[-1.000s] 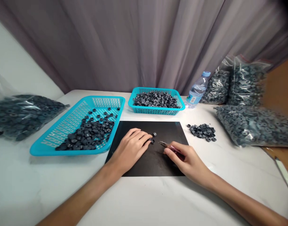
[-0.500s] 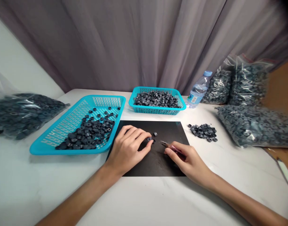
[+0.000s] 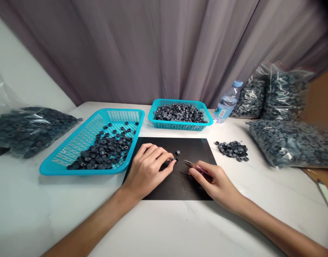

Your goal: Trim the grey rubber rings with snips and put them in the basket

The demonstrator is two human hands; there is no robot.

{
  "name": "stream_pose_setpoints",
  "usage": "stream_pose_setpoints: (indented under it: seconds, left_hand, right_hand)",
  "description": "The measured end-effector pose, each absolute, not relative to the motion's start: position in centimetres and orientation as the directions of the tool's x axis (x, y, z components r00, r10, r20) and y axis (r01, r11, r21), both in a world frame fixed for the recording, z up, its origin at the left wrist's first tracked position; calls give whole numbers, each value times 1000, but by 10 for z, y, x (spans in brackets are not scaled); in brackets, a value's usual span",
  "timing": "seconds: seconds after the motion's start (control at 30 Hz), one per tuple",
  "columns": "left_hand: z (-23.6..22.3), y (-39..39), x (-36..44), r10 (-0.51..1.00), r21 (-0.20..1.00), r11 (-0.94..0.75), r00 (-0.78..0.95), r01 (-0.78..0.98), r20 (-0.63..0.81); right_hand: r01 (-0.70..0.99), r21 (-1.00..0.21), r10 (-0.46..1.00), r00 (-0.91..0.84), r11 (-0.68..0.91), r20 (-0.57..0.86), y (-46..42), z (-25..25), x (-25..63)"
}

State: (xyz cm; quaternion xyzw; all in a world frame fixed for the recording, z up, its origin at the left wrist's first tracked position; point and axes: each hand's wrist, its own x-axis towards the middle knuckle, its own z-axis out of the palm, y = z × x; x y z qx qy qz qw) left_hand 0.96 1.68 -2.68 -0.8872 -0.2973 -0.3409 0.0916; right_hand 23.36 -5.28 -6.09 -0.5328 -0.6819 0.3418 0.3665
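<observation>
Left grip: narrow, thumb and forefinger of the left hand (image 3: 150,169) closed about a small dark ring (image 3: 172,160) above the black mat (image 3: 164,187)
Right grip: the right hand (image 3: 214,180) held a pointed tool (image 3: 197,167), tips over the mat
Loose piece (image 3: 178,152): lay on the mat
Large basket (image 3: 55,170): left of the mat, part-filled with dark pieces
Small basket (image 3: 182,124): behind the mat, fuller
Pile (image 3: 233,150): right of the mat, on the white bench (image 3: 164,228)
Bottle (image 3: 226,105): behind and right of the mat
</observation>
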Motion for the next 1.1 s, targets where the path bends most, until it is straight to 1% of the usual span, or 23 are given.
stream_pose_setpoints:
  seconds: [0.27,0.4,0.47,0.53,0.6,0.67,0.7,0.77,0.83,0.93,1.1]
  left_hand:
    - [-28,17,8,488,79,-806,583,587,649]
    - [-28,17,8,497,119,-812,571,571,654]
    - [-28,16,8,531,182,-806,551,564,643]
    - [-28,15,8,613,317,-770,504,554,608]
    - [-29,15,9,725,517,-687,449,510,522]
    - [-31,15,10,815,715,-564,420,414,399]
    - [-31,15,10,843,792,-496,415,356,342]
    - [-32,16,12,876,895,-375,409,242,256]
    - [-31,16,14,895,951,-270,402,149,192]
    - [-25,15,16,915,994,-99,397,54,69]
    - [-14,9,15,902,985,168,408,-35,-140]
  right_hand:
    - [463,-863,976,-167,203,140,-53,-61,234]
    - [469,-860,976,-170,203,138,-53,-61,234]
    - [470,-859,976,-170,203,138,-53,-60,234]
    - [467,-861,976,-171,202,136,-52,-60,233]
    - [464,-862,976,-171,203,137,-52,-59,233]
    - [466,-861,975,-171,206,140,-52,-59,233]
    - [467,-860,975,-170,209,144,-52,-59,233]
    - [467,-858,974,-169,213,150,-53,-59,233]
    - [465,-859,974,-170,215,151,-53,-58,232]
    - [460,-861,973,-175,217,152,-53,-57,232]
    - [477,-852,973,-170,218,154,-53,-56,233]
